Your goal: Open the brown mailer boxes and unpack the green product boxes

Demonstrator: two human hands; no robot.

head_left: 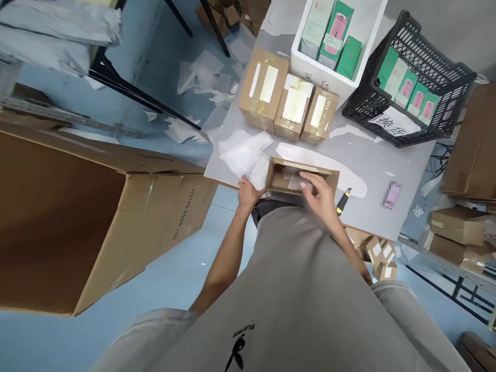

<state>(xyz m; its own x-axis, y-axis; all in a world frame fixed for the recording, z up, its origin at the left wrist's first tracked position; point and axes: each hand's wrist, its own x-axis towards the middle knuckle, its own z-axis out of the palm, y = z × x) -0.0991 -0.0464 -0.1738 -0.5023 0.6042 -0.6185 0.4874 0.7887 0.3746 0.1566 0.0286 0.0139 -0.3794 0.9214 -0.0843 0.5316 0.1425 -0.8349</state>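
A small open cardboard box (279,178) stands at the near edge of the grey table (372,160), right in front of me. My left hand (248,192) holds the box's left end, fingers curled against it beside crumpled white paper (244,152). My right hand (320,194) reaches over the box's open top, with its fingers bent down onto white packing material inside. What lies deeper in the box is hidden.
Three taped cardboard boxes (289,106) sit behind the open one. A white foam bin (329,77) and a black crate (445,93) hold green product boxes. A yellow-black utility knife (343,202) lies to the right. A large open carton (96,217) stands on the floor at left.
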